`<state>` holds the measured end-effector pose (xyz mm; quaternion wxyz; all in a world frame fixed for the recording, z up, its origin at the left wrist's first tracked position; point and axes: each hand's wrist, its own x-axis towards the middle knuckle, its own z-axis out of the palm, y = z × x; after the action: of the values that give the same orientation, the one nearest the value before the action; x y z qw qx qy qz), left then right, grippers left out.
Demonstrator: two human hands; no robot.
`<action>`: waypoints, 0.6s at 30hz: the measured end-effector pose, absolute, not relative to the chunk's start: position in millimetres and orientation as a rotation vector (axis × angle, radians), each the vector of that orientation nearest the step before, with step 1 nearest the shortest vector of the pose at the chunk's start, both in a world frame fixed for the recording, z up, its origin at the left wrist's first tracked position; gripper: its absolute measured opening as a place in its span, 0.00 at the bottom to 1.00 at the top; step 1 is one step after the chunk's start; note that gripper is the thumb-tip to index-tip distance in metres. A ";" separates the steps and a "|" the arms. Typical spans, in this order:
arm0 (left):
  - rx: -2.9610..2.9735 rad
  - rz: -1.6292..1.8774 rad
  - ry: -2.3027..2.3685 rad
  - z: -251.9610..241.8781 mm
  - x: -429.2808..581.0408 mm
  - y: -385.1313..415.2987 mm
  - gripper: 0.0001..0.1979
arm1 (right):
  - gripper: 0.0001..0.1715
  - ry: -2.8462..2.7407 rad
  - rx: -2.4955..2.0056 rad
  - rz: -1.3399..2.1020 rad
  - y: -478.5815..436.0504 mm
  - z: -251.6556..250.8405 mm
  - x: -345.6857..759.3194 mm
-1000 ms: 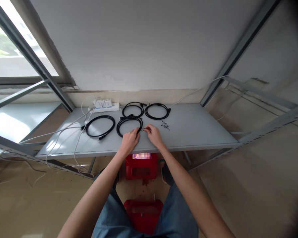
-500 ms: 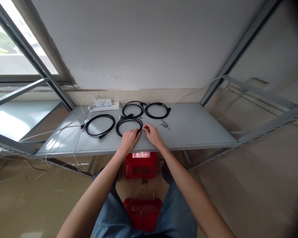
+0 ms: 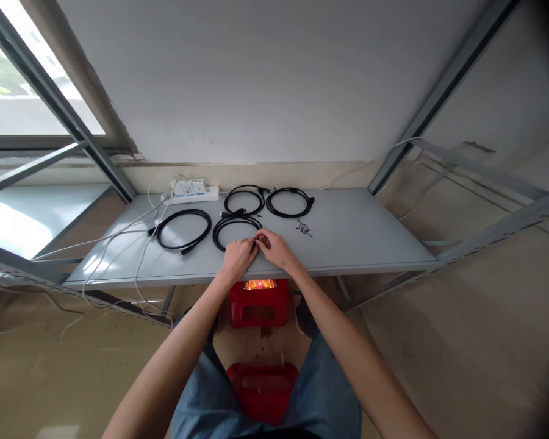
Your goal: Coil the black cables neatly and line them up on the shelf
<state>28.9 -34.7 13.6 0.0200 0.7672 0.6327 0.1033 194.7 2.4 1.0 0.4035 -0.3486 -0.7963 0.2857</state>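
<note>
A coiled black cable (image 3: 234,221) lies on the grey metal shelf (image 3: 352,238), and my left hand (image 3: 239,256) grips its front edge. My right hand (image 3: 274,250) sits against my left, its fingertips pinched at the same spot, apparently on a thin black wire tie (image 3: 258,242) that is mostly hidden. Behind and beside them lie other black cable coils (image 3: 183,211) (image 3: 244,191) (image 3: 289,188). A small tangle of thin black ties (image 3: 304,228) rests to the right.
A white power strip (image 3: 193,192) stands at the back of the shelf, with white cords (image 3: 119,230) trailing left over the edge. Metal rack uprights (image 3: 443,97) frame the shelf. Red stools (image 3: 258,308) stand below it.
My right hand has moved left and now meets my left hand at the coil. The thin wire seen between them earlier is now mostly hidden by my fingers.
</note>
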 end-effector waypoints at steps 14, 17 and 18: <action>2.363 0.279 1.971 12.3 27.3 -33.0 0.20 | 0.03 -2.081 -0.870 0.592 -0.6 -0.2 193.2; 2.364 0.295 1.968 12.3 26.8 -32.7 0.20 | 0.03 -2.088 -0.901 0.562 0.4 -2.6 193.0; 2.363 0.302 1.965 12.2 26.7 -32.7 0.20 | 0.03 -2.090 -0.910 0.551 0.6 -3.0 192.9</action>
<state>26.7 -32.7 12.2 0.0270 0.7649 0.6361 0.0978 192.9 0.6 -3.0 0.3878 -0.3578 -0.8213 0.2167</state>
